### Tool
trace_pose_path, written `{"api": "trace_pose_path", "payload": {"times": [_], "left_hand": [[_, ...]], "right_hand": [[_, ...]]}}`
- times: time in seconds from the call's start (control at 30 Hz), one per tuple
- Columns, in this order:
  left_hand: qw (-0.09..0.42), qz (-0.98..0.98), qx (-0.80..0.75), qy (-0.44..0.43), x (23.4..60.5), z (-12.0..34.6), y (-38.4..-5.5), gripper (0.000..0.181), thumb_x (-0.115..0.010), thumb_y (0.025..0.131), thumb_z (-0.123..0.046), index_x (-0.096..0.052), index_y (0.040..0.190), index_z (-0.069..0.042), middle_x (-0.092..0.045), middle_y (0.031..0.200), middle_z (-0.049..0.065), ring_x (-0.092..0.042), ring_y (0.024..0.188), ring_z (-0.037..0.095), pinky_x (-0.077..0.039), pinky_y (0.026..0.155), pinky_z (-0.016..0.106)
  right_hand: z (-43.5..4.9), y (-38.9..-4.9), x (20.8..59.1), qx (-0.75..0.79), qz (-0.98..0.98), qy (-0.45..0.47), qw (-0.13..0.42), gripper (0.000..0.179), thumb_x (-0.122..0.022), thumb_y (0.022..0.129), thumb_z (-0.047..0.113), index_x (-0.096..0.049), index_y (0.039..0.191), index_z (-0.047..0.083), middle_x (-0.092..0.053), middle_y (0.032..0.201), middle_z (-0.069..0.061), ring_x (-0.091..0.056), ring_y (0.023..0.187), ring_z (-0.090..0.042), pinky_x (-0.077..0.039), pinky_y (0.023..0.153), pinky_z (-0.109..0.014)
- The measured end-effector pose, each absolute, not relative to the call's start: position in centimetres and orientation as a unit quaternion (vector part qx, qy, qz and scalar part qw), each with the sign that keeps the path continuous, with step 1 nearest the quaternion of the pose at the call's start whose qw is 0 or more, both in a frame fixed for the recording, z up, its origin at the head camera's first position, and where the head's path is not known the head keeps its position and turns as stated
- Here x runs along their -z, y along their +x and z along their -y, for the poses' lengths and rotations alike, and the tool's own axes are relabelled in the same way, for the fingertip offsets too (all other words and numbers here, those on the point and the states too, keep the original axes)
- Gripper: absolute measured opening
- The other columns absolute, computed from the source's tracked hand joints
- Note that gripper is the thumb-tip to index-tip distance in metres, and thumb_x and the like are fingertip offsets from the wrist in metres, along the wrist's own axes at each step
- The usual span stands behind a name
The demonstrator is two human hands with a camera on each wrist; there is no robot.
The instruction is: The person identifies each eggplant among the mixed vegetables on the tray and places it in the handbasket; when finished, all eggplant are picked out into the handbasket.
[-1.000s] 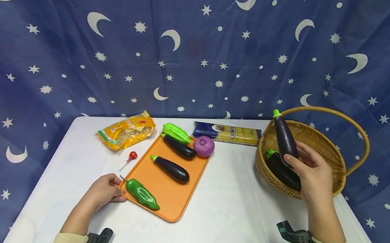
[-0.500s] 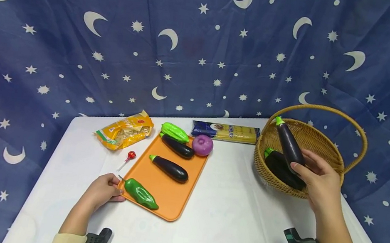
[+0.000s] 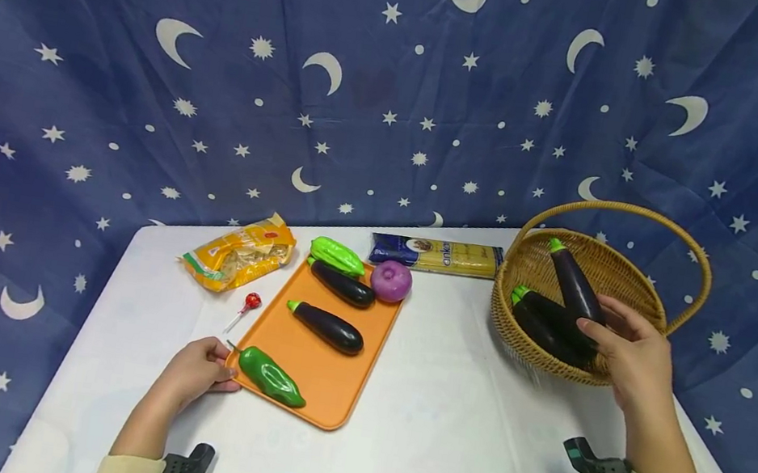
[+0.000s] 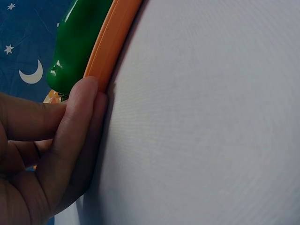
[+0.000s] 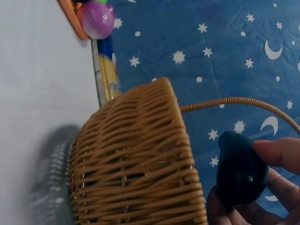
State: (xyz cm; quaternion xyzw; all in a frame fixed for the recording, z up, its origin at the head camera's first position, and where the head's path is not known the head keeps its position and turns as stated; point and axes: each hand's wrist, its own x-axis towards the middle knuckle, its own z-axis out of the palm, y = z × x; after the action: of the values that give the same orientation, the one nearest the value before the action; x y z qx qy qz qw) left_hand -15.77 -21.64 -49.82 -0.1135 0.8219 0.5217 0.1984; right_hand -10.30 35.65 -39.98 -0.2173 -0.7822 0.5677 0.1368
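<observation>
My right hand [image 3: 640, 361] grips a dark purple eggplant [image 3: 574, 282] by its thick end, its green tip slanting up and away. It is inside the rim of a wicker basket [image 3: 510, 330], above other eggplant [image 3: 545, 327] lying there; how many lie there I cannot tell. In the right wrist view, the held eggplant [image 5: 241, 168] shows end-on between thumb and fingers. My left hand [image 3: 192, 376] pinches the near left corner of an orange tray [image 3: 321, 375]. On the tray lie a green pepper [image 3: 271, 377] and two eggplants [image 3: 328, 329].
A purple onion [image 3: 391, 281] and a light green vegetable [image 3: 338, 256] sit at the tray's far edge. Behind are a pasta packet [image 3: 449, 257] and a yellow bag [image 3: 240, 252]. A red lollipop [image 3: 251, 302] lies left of the tray. The basket's handle [image 3: 618, 209] arches overhead.
My right hand has moved right and slightly down with the eggplant, which sits lower in the basket. The left hand stays on the tray corner. The whole view has shifted slightly.
</observation>
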Motion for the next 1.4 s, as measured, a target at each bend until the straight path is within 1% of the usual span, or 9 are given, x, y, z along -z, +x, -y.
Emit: {"api": "trace_pose_path", "payload": {"times": [0.13,0.3,0.4,0.5,0.67,0.83,1.0,1.17,1.4], "left_hand": [[0.198,-0.82,-0.526,-0.112,49.7,21.7,-15.8,0.026,-0.066,0.09,0.01,-0.052,0.111,0.009,-0.055,0.087,0.015,-0.07,0.069,0.02,-0.064,0.067,0.033],[0.199,-0.818,-0.527,-0.113,49.7,21.7,-15.8,0.025,-0.066,0.089,0.01,-0.052,0.11,0.009,-0.055,0.086,0.015,-0.071,0.068,0.02,-0.064,0.066,0.033],[0.2,-0.819,-0.526,-0.113,49.7,21.6,-15.7,0.025,-0.066,0.09,0.01,-0.052,0.111,0.009,-0.055,0.086,0.015,-0.071,0.069,0.02,-0.064,0.067,0.034],[0.2,-0.818,-0.526,-0.115,49.7,21.6,-15.7,0.025,-0.066,0.09,0.01,-0.052,0.11,0.009,-0.054,0.086,0.015,-0.071,0.069,0.02,-0.064,0.066,0.033],[0.198,-0.817,-0.528,-0.117,49.7,21.6,-15.8,0.024,-0.065,0.09,0.01,-0.052,0.11,0.008,-0.054,0.087,0.015,-0.07,0.068,0.019,-0.064,0.065,0.033],[0.199,-0.815,-0.531,-0.118,49.7,21.6,-15.8,0.025,-0.066,0.089,0.011,-0.051,0.11,0.009,-0.053,0.087,0.015,-0.07,0.068,0.019,-0.064,0.066,0.033],[0.201,-0.818,-0.527,-0.115,49.6,21.6,-15.9,0.025,-0.065,0.09,0.011,-0.051,0.11,0.009,-0.054,0.087,0.015,-0.07,0.068,0.019,-0.064,0.065,0.033],[0.202,-0.82,-0.524,-0.113,49.7,21.6,-15.9,0.024,-0.064,0.09,0.011,-0.051,0.11,0.009,-0.054,0.087,0.016,-0.07,0.067,0.019,-0.064,0.065,0.033],[0.199,-0.82,-0.525,-0.114,49.8,21.6,-15.9,0.024,-0.064,0.09,0.011,-0.052,0.11,0.009,-0.054,0.087,0.015,-0.07,0.068,0.019,-0.064,0.065,0.032]], "right_hand": [[-36.1,-10.6,40.2,-0.553,0.794,-0.218,0.125,0.062,-0.081,0.087,0.024,-0.056,0.144,0.017,-0.056,0.113,0.01,-0.056,0.094,-0.005,-0.056,0.068,-0.013],[-36.3,-11.0,40.6,-0.511,0.825,-0.217,0.105,0.064,-0.078,0.09,0.027,-0.052,0.147,0.015,-0.053,0.135,-0.011,-0.054,0.101,-0.01,-0.057,0.071,-0.016],[-36.5,-11.2,40.8,-0.478,0.85,-0.205,0.086,0.066,-0.076,0.091,0.026,-0.049,0.149,0.011,-0.048,0.145,-0.023,-0.056,0.113,-0.027,-0.056,0.067,-0.016],[-36.5,-11.3,41.1,-0.436,0.879,-0.183,0.068,0.067,-0.076,0.091,0.024,-0.047,0.149,0.007,-0.05,0.143,-0.029,-0.054,0.121,-0.045,-0.055,0.063,-0.019],[-36.5,-11.6,41.4,-0.354,0.921,-0.154,0.055,0.066,-0.076,0.089,0.022,-0.049,0.147,0.006,-0.051,0.139,-0.032,-0.052,0.12,-0.053,-0.059,0.069,-0.042],[-36.3,-11.6,41.5,-0.305,0.941,-0.132,0.054,0.064,-0.076,0.089,0.021,-0.05,0.145,0.004,-0.047,0.14,-0.034,-0.05,0.117,-0.054,-0.051,0.081,-0.062],[-36.2,-11.6,41.7,-0.28,0.951,-0.126,0.044,0.063,-0.076,0.088,0.021,-0.05,0.143,0.003,-0.047,0.138,-0.036,-0.048,0.116,-0.056,-0.047,0.084,-0.068],[-36.1,-11.7,41.9,-0.256,0.958,-0.128,0.032,0.062,-0.075,0.088,0.02,-0.051,0.142,0.001,-0.051,0.132,-0.038,-0.05,0.114,-0.056,-0.047,0.084,-0.069],[-36.0,-11.9,42.0,-0.234,0.963,-0.128,0.027,0.058,-0.074,0.087,0.014,-0.053,0.139,0.0,-0.051,0.132,-0.037,-0.048,0.115,-0.058,-0.044,0.088,-0.071]]}}
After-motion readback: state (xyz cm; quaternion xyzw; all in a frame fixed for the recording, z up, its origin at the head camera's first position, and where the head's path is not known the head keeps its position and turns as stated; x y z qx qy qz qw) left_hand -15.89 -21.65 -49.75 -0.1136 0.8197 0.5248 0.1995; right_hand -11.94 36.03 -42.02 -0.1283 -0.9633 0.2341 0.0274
